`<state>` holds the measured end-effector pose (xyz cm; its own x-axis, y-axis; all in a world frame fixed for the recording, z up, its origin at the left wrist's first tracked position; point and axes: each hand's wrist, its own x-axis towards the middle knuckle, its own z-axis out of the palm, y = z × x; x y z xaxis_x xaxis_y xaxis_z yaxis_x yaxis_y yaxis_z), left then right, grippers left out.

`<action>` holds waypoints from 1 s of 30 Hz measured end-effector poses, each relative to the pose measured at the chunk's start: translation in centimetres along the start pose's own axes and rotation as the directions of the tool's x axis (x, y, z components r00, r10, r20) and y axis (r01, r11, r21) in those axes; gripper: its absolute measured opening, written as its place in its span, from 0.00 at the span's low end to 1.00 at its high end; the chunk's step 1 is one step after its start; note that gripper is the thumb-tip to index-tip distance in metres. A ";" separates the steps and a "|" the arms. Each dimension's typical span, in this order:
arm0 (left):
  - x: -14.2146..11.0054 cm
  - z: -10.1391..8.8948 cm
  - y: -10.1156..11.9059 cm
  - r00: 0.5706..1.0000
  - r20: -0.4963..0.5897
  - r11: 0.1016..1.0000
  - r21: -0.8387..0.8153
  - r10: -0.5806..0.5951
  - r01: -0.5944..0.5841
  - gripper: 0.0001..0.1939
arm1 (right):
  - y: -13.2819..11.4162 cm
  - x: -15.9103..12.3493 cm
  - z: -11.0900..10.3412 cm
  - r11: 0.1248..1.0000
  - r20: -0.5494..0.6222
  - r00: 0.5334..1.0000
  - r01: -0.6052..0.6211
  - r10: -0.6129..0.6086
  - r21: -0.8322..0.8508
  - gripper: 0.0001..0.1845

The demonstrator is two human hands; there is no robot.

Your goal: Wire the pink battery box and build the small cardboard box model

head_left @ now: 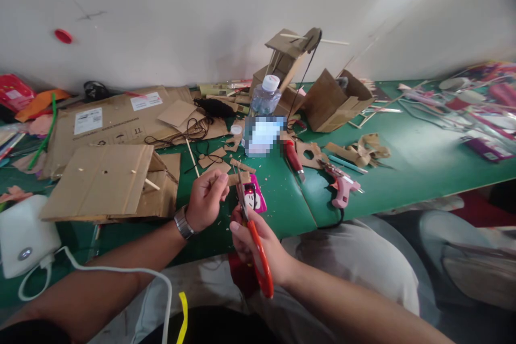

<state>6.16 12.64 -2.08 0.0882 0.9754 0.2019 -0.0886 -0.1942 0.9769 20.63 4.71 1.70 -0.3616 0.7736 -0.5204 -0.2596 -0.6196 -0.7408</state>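
Note:
My left hand [209, 196], with a watch [184, 223] at its wrist, is closed with thumb and fingers pressed together; what it holds is hidden. A thin wooden stick [192, 157] shows just behind it, and a small cardboard strip [238, 178] lies by the fingertips. My right hand [258, 244] grips scissors [258, 258] with orange handles, the blades pointing up and slightly parted. Beyond the blades, a pink card with a white figure [260, 199] lies on the green table [282, 220]. A cardboard box with a slanted lid [100, 177] stands left of my left hand.
A plastic bottle [268, 99] stands behind a blurred bright screen [264, 137]. To the right are a red utility knife [293, 158], a pink glue gun [344, 188] and an open cardboard box [322, 99]. A white power bank [26, 236] trails a cable across my left forearm.

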 end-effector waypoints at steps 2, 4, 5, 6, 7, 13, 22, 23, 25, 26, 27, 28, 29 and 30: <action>0.0 0.0 -0.2 1.000 -0.001 1.000 -0.015 -0.008 0.008 0.28 | 0.1 0.0 0.1 1.000 -0.006 1.000 -0.009 0.010 0.007 0.37; 0.0 0.0 -0.3 1.000 0.000 1.000 -0.021 -0.012 0.012 0.27 | 0.2 0.1 0.1 1.000 -0.012 1.000 -0.010 0.010 0.020 0.36; 0.0 0.1 -0.2 1.000 0.001 1.000 -0.021 -0.013 0.013 0.27 | 0.2 0.1 0.1 1.000 -0.013 1.000 -0.008 0.009 0.025 0.36; 0.0 0.1 -0.2 1.000 0.002 1.000 -0.023 -0.012 0.012 0.27 | 0.3 0.1 0.2 1.000 -0.013 1.000 -0.005 0.005 0.028 0.35; -0.1 0.1 -0.1 1.000 0.003 1.000 -0.023 -0.010 0.010 0.27 | 0.3 0.2 0.1 1.000 -0.013 1.000 0.000 0.000 0.029 0.35; -0.1 0.1 -0.1 0.999 0.027 0.997 -0.075 -0.030 0.032 0.28 | 0.7 0.5 0.0 0.999 -0.013 0.999 0.046 -0.046 -0.016 0.33; -0.1 -0.2 -0.6 0.997 0.070 1.000 0.012 -0.029 0.028 0.29 | 1.1 0.6 0.1 0.989 -0.027 0.993 0.110 -0.113 -0.095 0.28; -0.1 -0.2 -0.6 0.997 0.067 0.999 0.018 -0.029 0.027 0.29 | 1.1 0.6 0.1 0.990 -0.028 0.993 0.108 -0.111 -0.092 0.28; -0.2 -0.2 -0.6 0.998 0.059 0.999 0.022 -0.030 0.028 0.28 | 1.0 0.5 0.0 0.992 -0.023 0.995 0.093 -0.095 -0.079 0.28; -0.2 -0.1 -0.6 0.998 0.055 0.999 0.022 -0.029 0.028 0.28 | 0.9 0.5 0.0 0.994 -0.016 0.996 0.083 -0.084 -0.068 0.29; -0.2 -0.1 -0.6 0.998 0.048 1.000 0.017 -0.027 0.026 0.28 | 0.9 0.5 0.0 0.996 -0.007 0.997 0.073 -0.074 -0.056 0.29; -0.2 -0.1 -0.6 0.999 0.037 1.000 0.004 -0.025 0.025 0.28 | 0.9 0.4 0.0 0.997 0.003 0.998 0.066 -0.066 -0.047 0.30; -0.2 0.0 -0.6 0.999 0.025 1.000 -0.016 -0.023 0.023 0.27 | 0.9 0.4 -0.1 0.997 0.009 0.998 0.064 -0.063 -0.041 0.30; -0.1 0.0 -0.6 1.000 0.012 0.999 -0.040 -0.022 0.023 0.27 | 0.8 0.4 -0.1 0.997 0.012 0.998 0.066 -0.065 -0.041 0.30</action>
<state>6.26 12.63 -2.73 0.1024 0.9782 0.1809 -0.1264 -0.1676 0.9777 20.36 4.50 0.85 -0.3547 0.8107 -0.4657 -0.2461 -0.5615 -0.7900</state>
